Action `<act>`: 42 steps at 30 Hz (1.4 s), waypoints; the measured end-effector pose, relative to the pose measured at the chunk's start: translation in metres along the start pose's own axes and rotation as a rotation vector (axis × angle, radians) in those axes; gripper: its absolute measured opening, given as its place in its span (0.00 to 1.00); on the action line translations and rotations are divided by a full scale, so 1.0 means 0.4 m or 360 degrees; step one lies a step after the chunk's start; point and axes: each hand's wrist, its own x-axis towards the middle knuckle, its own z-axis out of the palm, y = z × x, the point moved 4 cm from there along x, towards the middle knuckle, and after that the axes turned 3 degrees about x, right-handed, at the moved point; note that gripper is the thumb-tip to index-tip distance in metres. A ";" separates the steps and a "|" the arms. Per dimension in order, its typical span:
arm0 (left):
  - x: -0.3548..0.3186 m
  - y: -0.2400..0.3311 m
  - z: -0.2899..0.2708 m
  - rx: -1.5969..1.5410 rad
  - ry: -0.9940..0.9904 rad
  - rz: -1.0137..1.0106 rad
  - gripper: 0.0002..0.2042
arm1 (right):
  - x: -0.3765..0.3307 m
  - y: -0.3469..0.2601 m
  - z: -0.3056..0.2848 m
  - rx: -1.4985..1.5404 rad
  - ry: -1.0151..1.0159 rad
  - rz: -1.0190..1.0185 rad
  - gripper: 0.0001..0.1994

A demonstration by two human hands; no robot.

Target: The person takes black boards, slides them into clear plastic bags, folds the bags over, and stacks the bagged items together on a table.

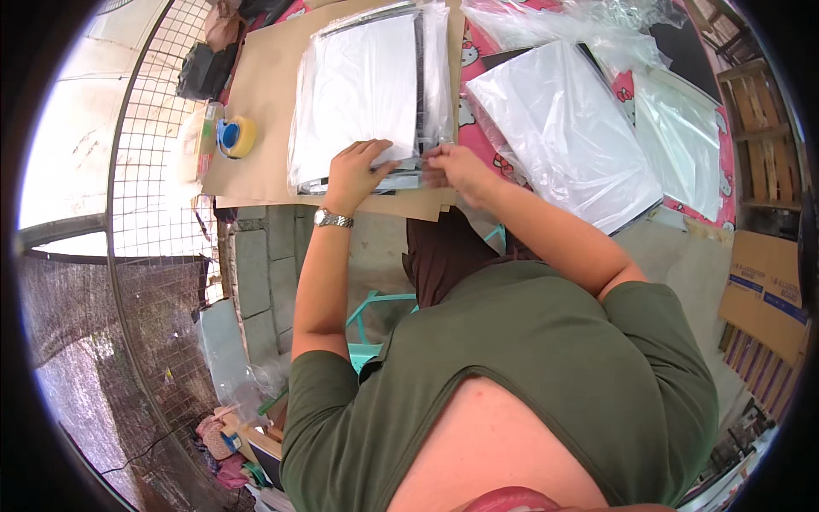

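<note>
A stack of white sheets in clear plastic sleeves (363, 81) lies on a brown cardboard sheet, with dark edges showing along its right side and near end. My left hand (358, 173) rests on the near end of the stack, fingers stretched out and pressing on the top sheet. At the near right corner, my right hand (461, 173) is at the plastic edge. Its fingertips are smeared by motion, so whether they pinch the plastic cannot be made out.
A second plastic-covered white stack (567, 128) lies at the right on a pink patterned cloth (625, 90). Loose clear plastic (589, 26) is heaped behind it. A yellow and blue tape roll (236, 136) sits on the cardboard (256, 175) at left, near a wire grid (153, 111).
</note>
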 end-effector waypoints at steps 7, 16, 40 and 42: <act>0.017 -0.007 -0.057 -0.0029 0.0490 0.0089 0.22 | -0.012 0.046 0.043 0.0201 0.0198 -0.0033 0.13; 0.028 0.007 -0.067 0.0407 0.0279 0.0266 0.13 | -0.005 0.014 0.047 0.0174 0.0489 -0.0176 0.13; 0.021 0.035 -0.031 0.0497 0.0049 0.0382 0.20 | 0.063 -0.087 0.095 0.0290 -0.0132 -0.0236 0.09; 0.020 0.029 -0.037 0.0547 0.0216 0.0316 0.15 | 0.046 -0.123 0.096 0.0154 -0.0342 -0.0239 0.09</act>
